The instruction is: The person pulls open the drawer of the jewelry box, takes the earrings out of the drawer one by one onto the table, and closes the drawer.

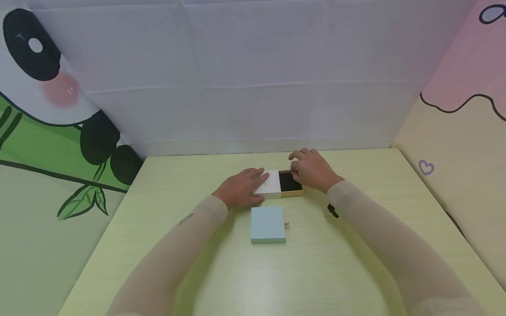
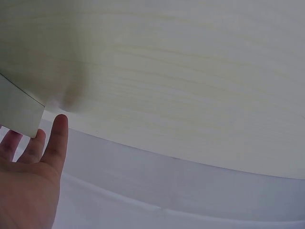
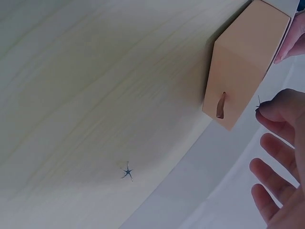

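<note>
A pale, wood-grained desk (image 1: pixel 316 267). Midway between its left and right edges, toward the far edge, lies a white box (image 1: pixel 272 186), its black-lined drawer (image 1: pixel 292 193) out toward the right edge. Just nearer lies a light blue box (image 1: pixel 268 224). A small dark star-shaped piece (image 3: pixel 127 171) lies near the far edge.

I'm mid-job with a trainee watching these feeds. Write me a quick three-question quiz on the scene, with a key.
1. Which box lies closer to the far edge of the table: the white box or the light-blue box?
2. True or false: the left hand touches the light-blue box.
3. In the right wrist view, what shape is the small dark thing on the table?

Key:
1. The white box.
2. False; it touches the white box, whose drawer is partly out.
3. Star-like.
</note>
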Demonstrator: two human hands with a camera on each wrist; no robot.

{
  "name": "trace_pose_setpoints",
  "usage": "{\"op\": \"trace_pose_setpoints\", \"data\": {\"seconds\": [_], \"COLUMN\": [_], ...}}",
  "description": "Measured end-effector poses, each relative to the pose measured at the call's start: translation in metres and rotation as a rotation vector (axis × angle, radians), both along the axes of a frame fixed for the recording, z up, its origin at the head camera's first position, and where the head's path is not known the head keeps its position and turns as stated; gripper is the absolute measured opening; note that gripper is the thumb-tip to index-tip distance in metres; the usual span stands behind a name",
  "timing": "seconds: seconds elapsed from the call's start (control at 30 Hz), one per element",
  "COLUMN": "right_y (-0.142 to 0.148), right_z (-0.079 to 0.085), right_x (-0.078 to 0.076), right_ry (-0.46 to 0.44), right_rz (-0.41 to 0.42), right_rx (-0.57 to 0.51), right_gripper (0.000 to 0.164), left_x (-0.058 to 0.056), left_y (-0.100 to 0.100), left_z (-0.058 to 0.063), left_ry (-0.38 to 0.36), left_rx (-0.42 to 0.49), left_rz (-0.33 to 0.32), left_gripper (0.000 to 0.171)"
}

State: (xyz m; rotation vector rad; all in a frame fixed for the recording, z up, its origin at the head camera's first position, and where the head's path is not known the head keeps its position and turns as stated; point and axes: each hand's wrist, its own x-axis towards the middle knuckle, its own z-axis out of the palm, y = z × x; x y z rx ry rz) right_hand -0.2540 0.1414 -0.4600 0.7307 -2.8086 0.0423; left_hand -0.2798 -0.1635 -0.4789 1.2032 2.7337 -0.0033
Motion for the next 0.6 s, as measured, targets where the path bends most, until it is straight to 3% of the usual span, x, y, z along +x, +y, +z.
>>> {"op": "trace_pose_setpoints", "data": {"seconds": [0.37,0.6], "right_y": [0.0033,0.0056], "right_z": [0.0008,-0.0009], "right_x": [0.0008,-0.0002], "right_ry": [-0.018,-0.02], "right_rz": [-0.013,-0.016], "right_rx": [-0.015,-0.014], "right_gripper": [0.014,0.015], "left_x": [-0.0011,0.0028], "left_y": [0.0011,0.0021], "left_z": [-0.0015,0.0041], "left_ry": [0.002,-0.009], "left_rx": [0.005,0.01], "left_rz": [0.001,0.001], "left_gripper": [0.088,0.087]}}
